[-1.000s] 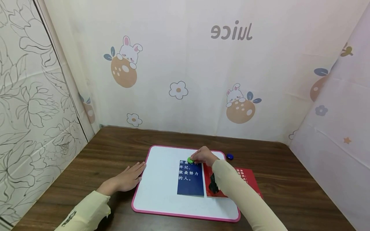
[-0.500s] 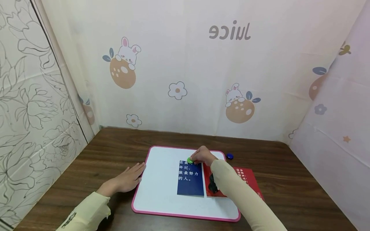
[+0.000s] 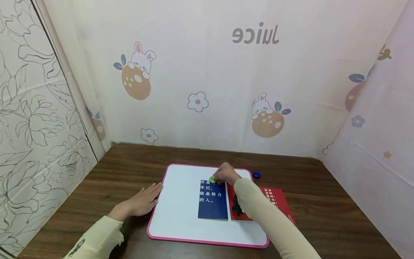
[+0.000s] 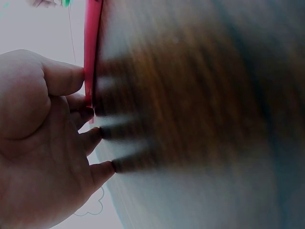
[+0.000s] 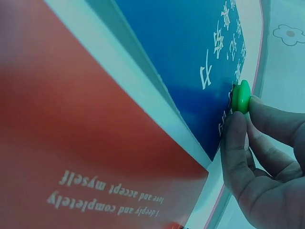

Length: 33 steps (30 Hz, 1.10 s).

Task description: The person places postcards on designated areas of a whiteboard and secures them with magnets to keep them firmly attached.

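Observation:
A whiteboard (image 3: pixel 181 226) with a pink rim lies on the table. My left hand (image 3: pixel 140 202) rests at its left rim with fingers stretched out; in the left wrist view the thumb touches the pink edge. On the board lies a blue card (image 3: pixel 213 208) with white Chinese characters. My right hand (image 3: pixel 226 173) pinches a round green magnet (image 5: pixel 243 97) between thumb and finger at the card's top edge. Beside the blue card is a red card (image 5: pixel 105 143) with English words, partly hidden by my right forearm in the head view.
Another red card (image 3: pixel 278 199) sticks out past the board's right side, partly under my forearm. A dark blue round magnet (image 3: pixel 257 175) lies on the brown wooden table (image 3: pixel 323 201) near the board's top right corner. A printed curtain (image 3: pixel 174 72) hangs behind the table.

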### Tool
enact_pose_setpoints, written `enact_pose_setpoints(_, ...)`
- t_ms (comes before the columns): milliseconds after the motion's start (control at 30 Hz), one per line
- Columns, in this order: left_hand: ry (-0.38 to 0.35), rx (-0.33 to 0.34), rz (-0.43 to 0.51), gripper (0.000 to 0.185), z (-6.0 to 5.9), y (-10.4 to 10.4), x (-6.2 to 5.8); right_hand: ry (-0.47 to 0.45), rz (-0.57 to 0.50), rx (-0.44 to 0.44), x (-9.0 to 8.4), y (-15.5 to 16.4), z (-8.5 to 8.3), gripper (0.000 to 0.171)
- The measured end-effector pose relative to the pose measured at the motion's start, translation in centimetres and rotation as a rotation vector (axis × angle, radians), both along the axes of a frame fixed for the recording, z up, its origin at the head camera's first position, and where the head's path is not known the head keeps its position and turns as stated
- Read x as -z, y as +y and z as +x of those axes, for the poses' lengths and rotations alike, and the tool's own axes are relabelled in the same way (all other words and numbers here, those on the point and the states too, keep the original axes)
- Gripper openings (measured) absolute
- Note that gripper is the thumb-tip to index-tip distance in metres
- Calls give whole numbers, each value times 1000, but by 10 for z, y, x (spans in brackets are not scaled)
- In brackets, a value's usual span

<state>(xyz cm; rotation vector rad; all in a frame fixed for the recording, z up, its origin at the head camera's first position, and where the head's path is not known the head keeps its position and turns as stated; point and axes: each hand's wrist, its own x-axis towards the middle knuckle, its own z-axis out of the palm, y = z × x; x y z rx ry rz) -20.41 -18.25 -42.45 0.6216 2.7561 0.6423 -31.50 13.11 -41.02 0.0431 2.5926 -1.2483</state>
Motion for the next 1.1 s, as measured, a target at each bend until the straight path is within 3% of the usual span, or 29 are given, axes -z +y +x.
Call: enact_pose_setpoints(1100,-2,4,-6,54,-3,-2,4,17,69,-6,-7,-3,0,9)
